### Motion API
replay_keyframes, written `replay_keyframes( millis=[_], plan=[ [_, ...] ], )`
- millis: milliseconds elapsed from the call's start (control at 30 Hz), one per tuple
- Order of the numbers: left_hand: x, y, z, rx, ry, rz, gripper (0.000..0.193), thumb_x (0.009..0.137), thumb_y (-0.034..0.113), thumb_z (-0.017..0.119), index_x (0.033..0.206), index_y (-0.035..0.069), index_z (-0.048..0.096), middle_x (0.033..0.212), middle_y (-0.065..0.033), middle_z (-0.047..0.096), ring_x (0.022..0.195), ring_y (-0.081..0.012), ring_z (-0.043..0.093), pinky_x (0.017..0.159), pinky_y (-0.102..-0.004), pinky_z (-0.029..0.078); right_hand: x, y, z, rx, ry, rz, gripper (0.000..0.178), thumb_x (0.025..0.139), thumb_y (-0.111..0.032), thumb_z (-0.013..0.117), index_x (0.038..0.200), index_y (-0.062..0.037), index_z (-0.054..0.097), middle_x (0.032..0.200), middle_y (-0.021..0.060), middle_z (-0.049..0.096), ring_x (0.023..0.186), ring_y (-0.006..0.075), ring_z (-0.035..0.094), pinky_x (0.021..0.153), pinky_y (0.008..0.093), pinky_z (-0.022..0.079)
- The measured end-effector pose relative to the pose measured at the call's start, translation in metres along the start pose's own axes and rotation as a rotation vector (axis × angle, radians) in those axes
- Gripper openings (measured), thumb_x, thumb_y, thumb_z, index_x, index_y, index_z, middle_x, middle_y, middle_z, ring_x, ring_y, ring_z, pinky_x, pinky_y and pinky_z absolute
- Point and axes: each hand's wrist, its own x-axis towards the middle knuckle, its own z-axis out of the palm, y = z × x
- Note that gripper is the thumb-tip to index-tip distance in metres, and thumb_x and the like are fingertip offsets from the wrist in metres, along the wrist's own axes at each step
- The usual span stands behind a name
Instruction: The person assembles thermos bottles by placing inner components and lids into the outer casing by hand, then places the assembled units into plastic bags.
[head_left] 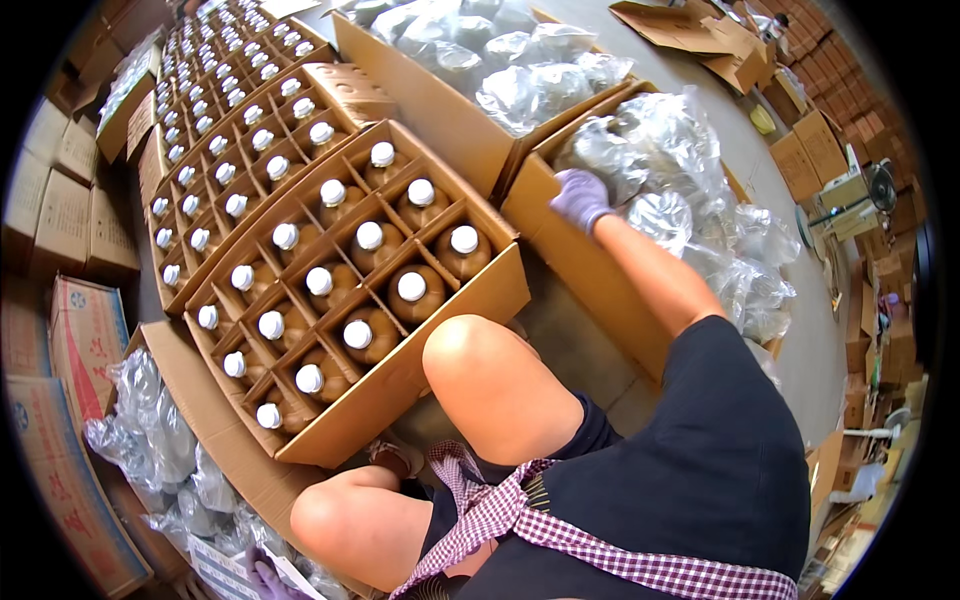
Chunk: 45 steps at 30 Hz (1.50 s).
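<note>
My right hand [583, 199], in a pale purple glove, is closed over the near wall of a long open cardboard box [590, 265]. Clear plastic bags [670, 150] of what look like bottles fill that box. At the lower left rim my left hand [266, 578], also gloved in purple, shows only partly, its fingers closed on the edge of a white printed sheet [222, 568]. In front of my knees stands a divided carton [400, 425] holding several bottles [368, 330] of brown liquid with white caps, upright in their cells.
More cartons of capped bottles [235, 165] extend behind. Another box of bagged plastic [450, 50] sits at the far middle. Bagged clear plastic [160, 430] lies at my left, beside printed closed cartons [85, 330]. Loose opened cardboard [690, 40] and stacked boxes [810, 150] are farther right.
</note>
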Motion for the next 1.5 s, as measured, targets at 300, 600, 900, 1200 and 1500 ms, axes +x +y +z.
replay_keyframes(
  millis=[300,600,900,1200,1500],
  plan=[
    [-0.052,0.113,0.127,0.306,0.147,0.135,0.048,0.107,0.034,0.052,0.14,-0.001,0.055,0.136,-0.0184,0.059,0.114,-0.0284,0.06,0.095,-0.0428,0.051,0.009,-0.081,0.005,0.211,0.261,0.209,0.016,0.084,-0.02,0.066,0.085,-0.0132,0.08,0.093,0.0142,0.078,0.089,0.0301,0.077,0.069,0.043,0.06],
    [-0.1,0.143,0.144,0.397,0.013,0.438,0.048,0.108,0.033,0.053,0.136,-0.005,0.059,0.134,-0.0218,0.062,0.122,-0.0294,0.057,0.104,-0.0427,0.049,-0.16,-0.135,-0.033,0.897,0.881,-0.334,0.061,0.081,-0.029,0.077,0.13,-0.0002,0.056,0.116,0.0205,0.061,0.112,0.0384,0.059,0.098,0.0449,0.049],
    [-0.084,0.099,0.116,0.162,-0.21,0.672,0.055,0.109,0.038,0.047,0.144,-0.004,0.05,0.147,-0.0174,0.053,0.138,-0.0295,0.049,0.12,-0.0437,0.034,-0.407,0.125,-0.083,0.629,0.303,0.162,0.023,0.094,-0.024,0.065,0.099,-0.0032,0.074,0.078,0.0059,0.07,0.075,0.0134,0.067,0.072,0.0323,0.054],
    [-0.106,0.078,0.113,0.045,-0.262,0.61,0.046,0.111,0.027,0.043,0.143,-0.004,0.052,0.143,-0.0158,0.058,0.135,-0.0247,0.052,0.117,-0.0398,0.038,-0.369,0.17,0.126,-0.248,-0.699,-0.077,0.043,0.089,-0.037,0.069,0.119,-0.0086,0.075,0.118,0.0123,0.074,0.11,0.0274,0.07,0.089,0.0399,0.055],
    [-0.123,0.045,0.103,-0.092,-0.12,0.406,0.046,0.111,0.027,0.043,0.143,-0.005,0.052,0.142,-0.0157,0.058,0.135,-0.0244,0.053,0.117,-0.0392,0.038,-0.359,0.138,0.135,-0.247,-0.622,0.045,0.032,0.094,-0.03,0.06,0.115,-0.0136,0.077,0.12,0.0127,0.074,0.11,0.0313,0.071,0.089,0.0432,0.055]
  ],
)
